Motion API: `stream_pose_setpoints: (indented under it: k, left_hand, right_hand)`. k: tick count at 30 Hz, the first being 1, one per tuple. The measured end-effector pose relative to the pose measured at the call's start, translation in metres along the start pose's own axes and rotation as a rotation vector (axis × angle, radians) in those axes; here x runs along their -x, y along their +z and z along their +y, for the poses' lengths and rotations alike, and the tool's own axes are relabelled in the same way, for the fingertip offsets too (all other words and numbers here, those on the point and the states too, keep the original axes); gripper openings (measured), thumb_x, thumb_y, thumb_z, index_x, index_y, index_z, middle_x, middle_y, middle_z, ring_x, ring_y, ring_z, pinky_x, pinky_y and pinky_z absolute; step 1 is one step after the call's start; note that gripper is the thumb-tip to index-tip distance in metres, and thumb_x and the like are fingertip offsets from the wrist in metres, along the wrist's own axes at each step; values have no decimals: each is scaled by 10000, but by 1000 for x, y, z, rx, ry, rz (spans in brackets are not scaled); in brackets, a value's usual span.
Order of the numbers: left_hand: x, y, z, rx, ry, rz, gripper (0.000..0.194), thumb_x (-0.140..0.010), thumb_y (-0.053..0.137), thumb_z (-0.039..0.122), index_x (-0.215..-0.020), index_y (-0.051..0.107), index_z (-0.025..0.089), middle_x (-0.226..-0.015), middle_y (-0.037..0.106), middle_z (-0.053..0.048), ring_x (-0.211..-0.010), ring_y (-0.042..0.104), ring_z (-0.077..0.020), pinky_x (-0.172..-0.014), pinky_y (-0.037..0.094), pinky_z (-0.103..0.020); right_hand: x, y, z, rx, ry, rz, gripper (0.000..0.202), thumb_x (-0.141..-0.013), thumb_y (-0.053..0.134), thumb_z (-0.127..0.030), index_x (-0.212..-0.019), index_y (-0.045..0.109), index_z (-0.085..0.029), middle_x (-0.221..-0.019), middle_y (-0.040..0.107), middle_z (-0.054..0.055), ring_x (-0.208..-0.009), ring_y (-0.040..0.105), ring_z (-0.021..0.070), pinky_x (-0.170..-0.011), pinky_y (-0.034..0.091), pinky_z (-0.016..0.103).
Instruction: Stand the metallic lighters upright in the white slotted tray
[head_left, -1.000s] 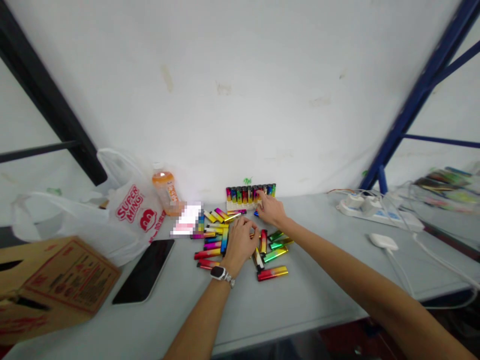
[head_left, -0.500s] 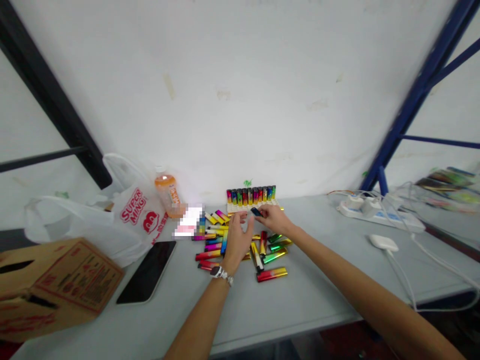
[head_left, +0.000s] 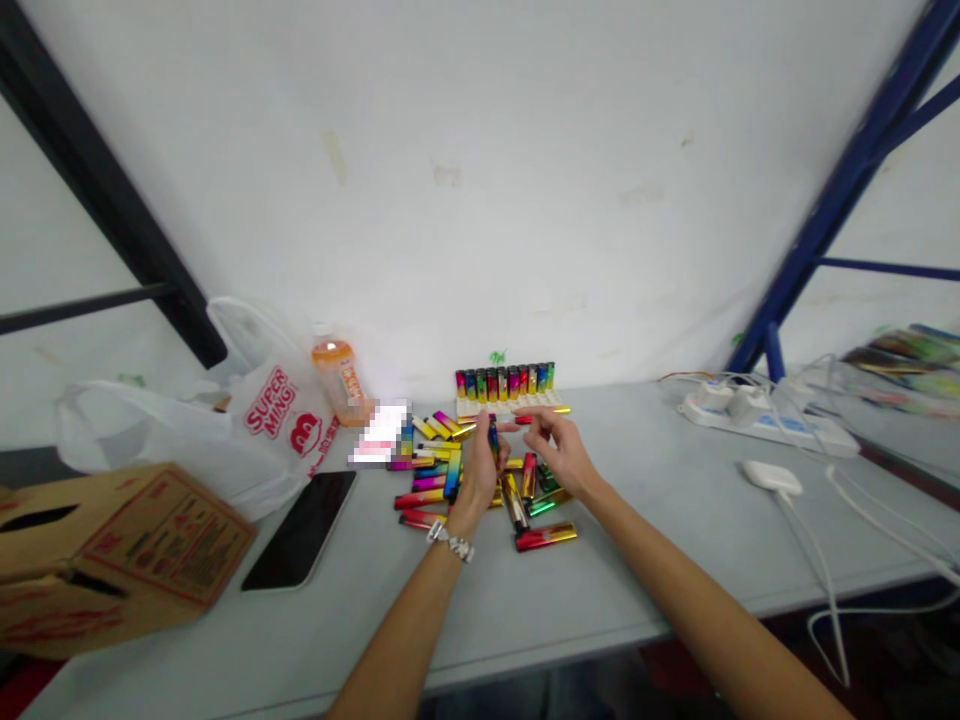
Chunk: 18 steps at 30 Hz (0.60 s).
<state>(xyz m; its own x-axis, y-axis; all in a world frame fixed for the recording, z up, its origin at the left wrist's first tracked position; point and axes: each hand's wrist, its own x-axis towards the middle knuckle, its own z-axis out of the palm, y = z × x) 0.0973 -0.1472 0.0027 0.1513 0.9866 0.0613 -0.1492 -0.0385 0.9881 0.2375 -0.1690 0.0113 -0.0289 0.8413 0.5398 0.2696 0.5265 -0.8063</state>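
Observation:
My left hand [head_left: 480,462], with a watch or bracelet at its wrist, is closed around a dark blue lighter [head_left: 493,436] held upright. To its right, my right hand [head_left: 559,450] has the index finger stretched toward the left hand, and nothing shows in its grasp. Behind both hands, several shiny multicoloured lighters stand in a row [head_left: 502,383] in a white slotted holder [head_left: 551,398]. Loose lighters lie around and under my hands, among them a red and gold lighter [head_left: 546,537] in front and a blue and yellow lighter [head_left: 453,474] beside the left hand.
On the left are a cardboard box [head_left: 165,540], a white plastic bag [head_left: 262,440], a black phone [head_left: 304,530] and an orange drink bottle [head_left: 341,382]. A power strip [head_left: 772,425] and a white charger [head_left: 772,478] with cables lie right. A wall [head_left: 510,200] stands behind the table [head_left: 637,580].
The dark lighter has passed from my right hand to my left, which now grips it upright. My right hand's fingers have let go and extended. The camera view has shifted slightly.

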Motion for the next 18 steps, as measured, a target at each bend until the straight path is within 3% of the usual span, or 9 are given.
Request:
stream_pose_setpoints:
  k: [3,7,11,14,18]
  left_hand:
    - [3,1,5,-26,25,42,751,-843,345,783,-731,699,129,-435,361,52,-391,334,-80,-437,266,-235]
    - [8,3,8,-11,45,35,695,-814,414,794,-640,621,154,-446,410,42,-376,398,-84,-412,305,-226]
    - [14,6,13,78,33,43,649,-807,433,792,-627,546,179,-413,264,88,-332,343,-74,-387,262,-202]
    - [14,7,15,109,-20,37,622,-833,430,738,-573,510,179,-411,219,93,-330,218,-49,-389,155,-195]
    - [10,7,11,33,-22,111,576,-882,370,592,-482,466,189,-386,280,56,-349,237,-68,-403,161,-214]
  right_hand:
    - [1,-4,9,-72,66,38,243,-824,584,-351,-945,683,-165,-604,451,-46,-592,421,132,-591,338,267]
    - [1,-1,15,-79,112,22,245,-840,587,-391,-863,681,-165,-611,496,-30,-588,437,132,-587,335,266]
    - [4,4,11,-32,89,-13,271,-869,573,-408,-783,665,-168,-679,577,-1,-645,499,142,-638,380,271]
    - [6,4,8,6,82,-34,299,-884,556,-418,-760,665,-169,-668,578,-3,-642,500,140,-641,385,267]
    - [6,5,8,28,92,-37,304,-885,546,-409,-754,675,-167,-635,565,-8,-615,490,134,-622,371,262]
